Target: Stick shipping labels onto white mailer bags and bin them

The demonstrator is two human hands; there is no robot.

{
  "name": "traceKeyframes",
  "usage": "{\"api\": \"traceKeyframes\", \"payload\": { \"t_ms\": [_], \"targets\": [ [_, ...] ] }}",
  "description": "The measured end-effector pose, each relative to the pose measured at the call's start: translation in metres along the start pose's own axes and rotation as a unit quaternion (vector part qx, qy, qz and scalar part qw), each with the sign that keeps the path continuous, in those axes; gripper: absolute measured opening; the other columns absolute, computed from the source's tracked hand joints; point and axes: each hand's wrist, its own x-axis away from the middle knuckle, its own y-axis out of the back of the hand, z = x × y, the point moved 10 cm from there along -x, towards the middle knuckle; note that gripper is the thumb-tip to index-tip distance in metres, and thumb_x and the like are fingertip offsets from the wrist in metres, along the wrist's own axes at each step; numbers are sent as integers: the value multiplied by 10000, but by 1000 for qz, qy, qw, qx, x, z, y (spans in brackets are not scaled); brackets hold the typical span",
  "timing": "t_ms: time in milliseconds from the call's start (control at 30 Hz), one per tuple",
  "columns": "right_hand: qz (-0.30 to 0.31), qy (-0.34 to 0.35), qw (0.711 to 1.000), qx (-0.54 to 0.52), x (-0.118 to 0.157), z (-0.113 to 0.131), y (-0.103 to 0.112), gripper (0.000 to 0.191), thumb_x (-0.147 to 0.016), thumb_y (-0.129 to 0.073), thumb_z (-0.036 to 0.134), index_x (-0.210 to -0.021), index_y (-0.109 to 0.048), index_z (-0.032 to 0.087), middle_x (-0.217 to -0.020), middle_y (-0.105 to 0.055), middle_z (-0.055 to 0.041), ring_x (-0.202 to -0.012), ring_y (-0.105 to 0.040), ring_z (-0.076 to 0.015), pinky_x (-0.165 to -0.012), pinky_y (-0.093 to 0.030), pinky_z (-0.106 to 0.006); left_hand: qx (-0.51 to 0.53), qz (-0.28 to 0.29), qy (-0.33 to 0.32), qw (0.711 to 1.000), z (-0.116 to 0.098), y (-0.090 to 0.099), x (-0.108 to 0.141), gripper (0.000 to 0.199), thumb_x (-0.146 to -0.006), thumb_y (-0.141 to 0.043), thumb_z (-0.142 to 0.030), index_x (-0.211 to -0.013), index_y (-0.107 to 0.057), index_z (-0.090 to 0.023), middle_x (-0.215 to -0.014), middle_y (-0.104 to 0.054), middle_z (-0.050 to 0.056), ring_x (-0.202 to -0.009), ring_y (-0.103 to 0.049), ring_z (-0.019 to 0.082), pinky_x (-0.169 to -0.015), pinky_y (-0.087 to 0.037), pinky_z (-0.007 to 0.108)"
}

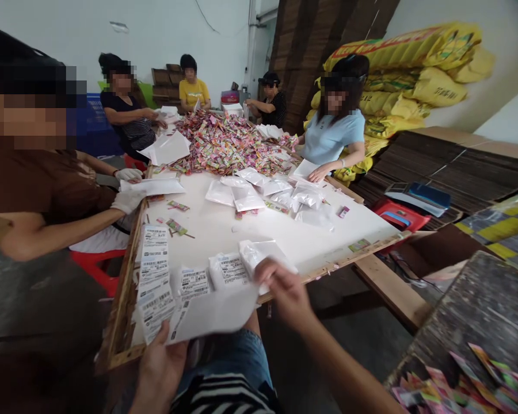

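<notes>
My left hand [163, 361] is closed on the lower left end of a sheet of printed labels [213, 315], its thumb on top. At the sheet's upper right end, my right hand [282, 287] is pinched, close to a white bag [263, 256] lying near the table's front edge; motion blur hides what its fingertips hold. Two white bags with barcode labels, one [194, 282] and another [229, 271], lie just beyond the sheet. Strips of barcode labels [154, 253] run along the table's left side.
The white table [190, 230] has a wooden rim. Filled white bags [246, 192] lie mid-table before a heap of colourful packets [228, 144]. Several people sit around it; a gloved hand [127, 200] is at the left edge. A dark surface [479, 310] with packets stands right.
</notes>
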Motion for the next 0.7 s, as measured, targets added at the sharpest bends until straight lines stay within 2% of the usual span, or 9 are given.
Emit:
{"api": "traceKeyframes", "payload": {
  "t_ms": [67,100,167,267,367,433,500,567,700],
  "targets": [
    [-177,-32,983,18,-22,-28,68,263,-932,-454,460,-825,-533,233,-741,-528,6,-687,-513,-140,-660,-433,-273,-27,-19,-64,997,-16,7,-4,498,-891,-408,-36,-1283,-554,-307,-946,-755,-22,-671,-695,115,-596,-593,222],
    [-203,-61,975,68,-30,-49,87,311,-927,-423,509,-850,-531,227,-738,-524,7,-669,-502,-137,-651,-429,-271,-44,-17,-74,996,-19,8,-5,492,-890,-408,-37,-1276,-561,-302,-951,-753,-17,-674,-694,115,-596,-593,223],
    [-156,-119,961,193,-43,-96,97,392,-879,-442,576,-855,-562,203,-733,-548,-10,-676,-516,-156,-666,-442,-295,-69,-6,-59,996,-16,10,-5,474,-889,-412,-49,-1275,-567,-278,-950,-750,7,-685,-695,119,-599,-593,219],
    [-84,-150,938,300,-33,-150,85,430,-793,-583,545,-987,-635,166,-892,-636,-94,-874,-569,-242,-828,-443,-402,-97,18,-39,994,-11,11,-4,461,-882,-445,-72,-1299,-553,-238,-979,-744,58,-750,-708,154,-633,-605,250],
    [13,-88,902,423,-7,-165,48,543,-845,-553,495,-1295,-534,192,-1266,-572,-149,-1198,-475,-283,-1053,-293,-483,-110,16,-62,992,-17,14,-2,490,-869,-486,-85,-1323,-527,-266,-1163,-695,74,-981,-682,199,-728,-606,292],
    [121,-42,862,490,12,-170,19,684,-844,-531,573,-1407,-429,199,-1410,-473,-147,-1319,-381,-289,-1122,-196,-496,-118,1,-79,990,-21,15,0,513,-864,-498,-85,-1327,-517,-304,-1300,-624,46,-1165,-592,220,-856,-573,338],
    [189,-30,835,516,21,-176,6,878,-776,-543,691,-1462,-349,178,-1474,-398,-160,-1375,-308,-315,-1145,-139,-515,-124,-15,-82,989,-21,17,0,518,-865,-506,-96,-1330,-509,-325,-1388,-556,14,-1282,-492,224,-1001,-484,392],
    [212,-39,823,525,14,-179,5,955,-750,-521,746,-1475,-321,158,-1495,-365,-168,-1397,-277,-321,-1154,-107,-522,-136,-29,-94,986,-21,20,-3,518,-873,-516,-128,-1350,-483,-327,-1447,-495,-1,-1332,-432,206,-1100,-375,398],
    [209,-99,828,511,-28,-190,0,802,-834,-416,718,-1412,-424,161,-1403,-496,-146,-1332,-398,-277,-1155,-157,-472,-233,-36,-166,957,-25,31,-23,564,-882,-548,-259,-1420,-389,-205,-1537,-356,73,-1401,-318,189,-1169,-234,324]
  ]
}}
